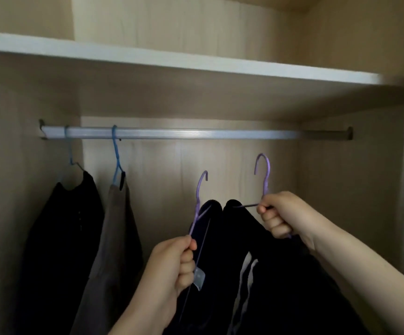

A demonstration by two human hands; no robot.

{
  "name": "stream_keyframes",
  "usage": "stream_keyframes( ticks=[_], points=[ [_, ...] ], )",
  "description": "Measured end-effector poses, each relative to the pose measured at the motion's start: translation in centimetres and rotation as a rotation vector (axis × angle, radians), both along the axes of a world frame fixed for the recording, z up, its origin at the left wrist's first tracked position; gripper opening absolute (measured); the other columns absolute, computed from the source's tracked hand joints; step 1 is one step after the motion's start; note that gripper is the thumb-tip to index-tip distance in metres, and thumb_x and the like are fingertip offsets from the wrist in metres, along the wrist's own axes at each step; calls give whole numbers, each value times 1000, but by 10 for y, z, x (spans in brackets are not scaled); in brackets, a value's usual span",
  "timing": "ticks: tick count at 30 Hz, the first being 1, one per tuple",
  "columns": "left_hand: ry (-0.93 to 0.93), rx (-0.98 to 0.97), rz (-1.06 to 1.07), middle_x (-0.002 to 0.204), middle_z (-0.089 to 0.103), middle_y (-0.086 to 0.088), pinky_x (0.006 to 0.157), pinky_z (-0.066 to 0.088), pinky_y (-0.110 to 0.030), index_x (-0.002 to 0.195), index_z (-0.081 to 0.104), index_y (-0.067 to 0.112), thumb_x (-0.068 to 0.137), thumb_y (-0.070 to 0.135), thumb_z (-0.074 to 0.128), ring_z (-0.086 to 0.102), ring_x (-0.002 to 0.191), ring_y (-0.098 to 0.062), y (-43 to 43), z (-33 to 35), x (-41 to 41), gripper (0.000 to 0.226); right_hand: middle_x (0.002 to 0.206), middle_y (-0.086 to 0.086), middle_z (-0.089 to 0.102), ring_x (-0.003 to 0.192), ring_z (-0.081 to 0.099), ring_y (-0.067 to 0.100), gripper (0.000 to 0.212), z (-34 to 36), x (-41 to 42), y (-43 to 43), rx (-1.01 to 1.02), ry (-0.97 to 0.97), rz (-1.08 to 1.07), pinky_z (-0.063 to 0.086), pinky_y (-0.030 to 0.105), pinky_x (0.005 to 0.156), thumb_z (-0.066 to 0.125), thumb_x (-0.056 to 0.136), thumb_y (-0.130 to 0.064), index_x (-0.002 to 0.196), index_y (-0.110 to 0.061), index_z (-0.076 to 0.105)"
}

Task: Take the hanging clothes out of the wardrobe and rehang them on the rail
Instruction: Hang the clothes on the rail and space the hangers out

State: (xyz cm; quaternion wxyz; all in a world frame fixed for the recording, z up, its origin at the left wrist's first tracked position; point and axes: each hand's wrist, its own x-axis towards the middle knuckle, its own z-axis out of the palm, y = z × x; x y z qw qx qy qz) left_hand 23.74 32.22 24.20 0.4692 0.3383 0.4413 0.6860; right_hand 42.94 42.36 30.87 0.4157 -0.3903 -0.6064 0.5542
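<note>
Left hand (172,262), right hand (283,216) each grip one purple hanger (199,201); two blue hangers (117,155), seemingly clothed, on rail (196,134).

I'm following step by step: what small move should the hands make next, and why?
Probably draw both back out of the wardrobe: the left hand grips one purple hanger, the right hand the other purple hanger, and both hooks sit below the rail, clear of it. Two blue hangers hang on it, yet to fetch.

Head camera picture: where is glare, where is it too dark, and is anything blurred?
In the head view, light glares on the rail, fading to shadow at its right end; the held black garments lose detail; the leftmost blue hanger looks faint and smeared.
</note>
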Motion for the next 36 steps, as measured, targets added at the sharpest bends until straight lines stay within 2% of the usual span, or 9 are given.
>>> stream_keyframes(
  ticks=[7,15,22,32,36],
  points=[
    [-49,130,85,35,24,10,23,11,-11,66,42,9,99,8,36,17,25,0,53,74,4,33,38,-8,19,27,14,3,30,67,-26,45,63,118,70,9,7,30,32,88,-1,61,-11,36],
    [-4,133,220,29,27,9,23,12,-11,66,44,8,97,4,36,19,21,-2,128,133,1,33,29,-5,25,22,19,5,31,104,-57,103,134,108,67,13,9,27,33,89,1,60,-6,41],
    [14,96,285,29,28,7,25,13,-10,65,45,8,94,1,38,20,21,-3,176,127,-10,31,28,-4,26,21,19,6,30,99,-73,144,104,119,87,14,11,26,32,89,1,61,-7,40],
    [-29,54,248,29,24,8,26,8,-9,62,40,9,94,0,35,15,20,-3,210,110,-12,34,28,-3,26,21,21,7,30,106,-72,168,91,136,79,15,12,25,34,89,-1,61,-6,42],
    [-34,29,245,29,24,8,26,9,-9,62,39,10,94,0,34,15,20,-3,215,111,-9,33,29,-3,26,21,20,7,29,98,-74,184,62,133,31,15,9,28,35,89,-1,61,-6,42]
  ],
)
